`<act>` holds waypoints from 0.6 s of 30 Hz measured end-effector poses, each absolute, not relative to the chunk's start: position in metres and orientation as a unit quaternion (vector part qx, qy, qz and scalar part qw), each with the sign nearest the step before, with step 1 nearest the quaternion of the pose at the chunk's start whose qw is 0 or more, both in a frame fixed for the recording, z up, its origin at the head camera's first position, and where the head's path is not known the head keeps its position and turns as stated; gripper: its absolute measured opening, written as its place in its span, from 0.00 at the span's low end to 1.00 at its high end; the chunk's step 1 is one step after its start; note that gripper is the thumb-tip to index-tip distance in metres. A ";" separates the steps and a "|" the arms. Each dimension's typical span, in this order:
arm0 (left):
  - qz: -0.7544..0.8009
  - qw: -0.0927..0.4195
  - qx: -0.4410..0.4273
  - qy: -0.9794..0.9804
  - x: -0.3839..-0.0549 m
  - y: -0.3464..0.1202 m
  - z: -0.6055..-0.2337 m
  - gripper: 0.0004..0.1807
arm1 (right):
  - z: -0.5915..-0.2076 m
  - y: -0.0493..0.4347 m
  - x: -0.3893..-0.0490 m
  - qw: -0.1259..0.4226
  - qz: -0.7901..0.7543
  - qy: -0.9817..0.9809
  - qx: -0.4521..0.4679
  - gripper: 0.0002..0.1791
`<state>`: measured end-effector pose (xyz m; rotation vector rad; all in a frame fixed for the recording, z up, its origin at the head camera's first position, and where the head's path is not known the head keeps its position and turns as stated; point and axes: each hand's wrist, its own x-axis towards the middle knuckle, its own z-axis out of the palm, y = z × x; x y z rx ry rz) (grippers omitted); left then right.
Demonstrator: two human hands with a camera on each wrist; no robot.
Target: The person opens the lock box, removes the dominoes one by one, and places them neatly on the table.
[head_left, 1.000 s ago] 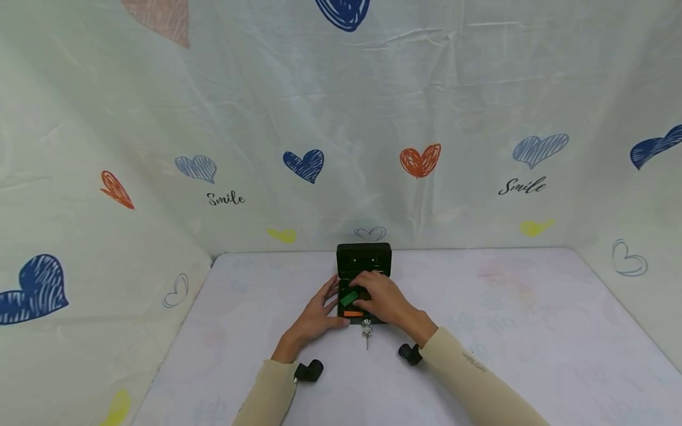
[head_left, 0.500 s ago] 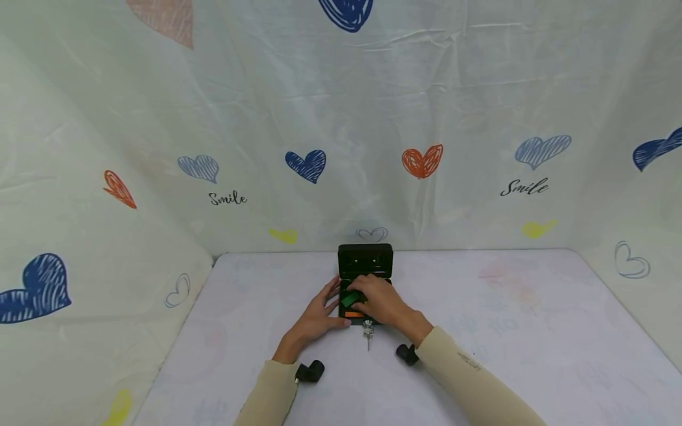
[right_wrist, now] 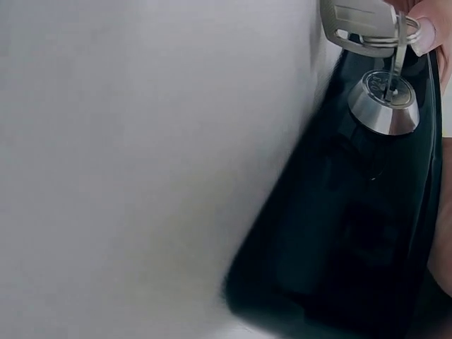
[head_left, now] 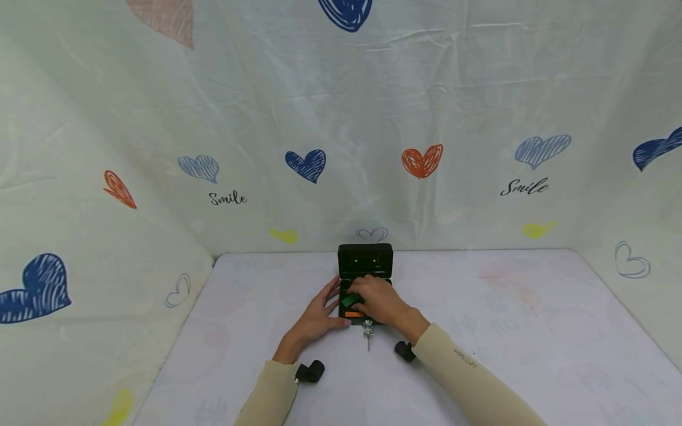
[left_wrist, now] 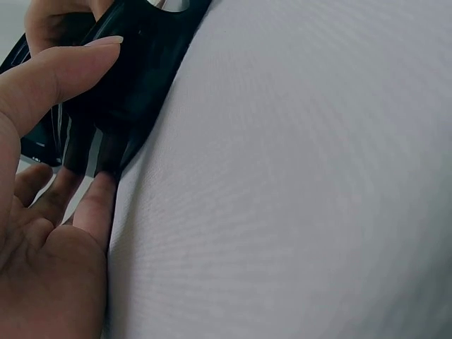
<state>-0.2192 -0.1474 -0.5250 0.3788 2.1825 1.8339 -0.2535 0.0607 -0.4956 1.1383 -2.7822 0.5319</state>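
Note:
A small black lock box point(head_left: 365, 261) stands on the table with its lid raised. My left hand point(head_left: 311, 325) lies along its left side, fingers spread and fairly straight against the wall, thumb at the front corner. In the left wrist view, that thumb point(left_wrist: 78, 67) presses the front face. My right hand point(head_left: 380, 300) reaches into the box from the right, pinching a green block point(head_left: 350, 300) between thumb and fingers. An orange block point(head_left: 354, 315) lies in the front of the box. Keys point(head_left: 368, 335) hang from the front lock point(right_wrist: 385, 102). The right hand covers much of the interior.
The white-covered table point(head_left: 479, 355) runs back to a pale curtain point(head_left: 362, 195) printed with hearts, close behind the box. Wrist cameras point(head_left: 310, 371) on both sleeves sit low over the table in front of the box.
The right hand has shifted slightly lower over the box, its forearm a little to the left, with the green block still in its fingers. The left hand keeps its place.

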 end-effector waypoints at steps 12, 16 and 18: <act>0.643 0.140 0.123 0.742 -0.221 -0.147 -0.525 0.61 | -0.491 0.055 -0.256 0.036 0.123 -0.914 0.384 0.12; 0.643 0.140 0.122 0.743 -0.221 -0.147 -0.524 0.61 | -0.490 0.054 -0.255 0.043 0.109 -0.915 0.387 0.12; 0.642 0.141 0.122 0.743 -0.220 -0.147 -0.524 0.61 | -0.490 0.055 -0.254 0.051 0.102 -0.914 0.389 0.12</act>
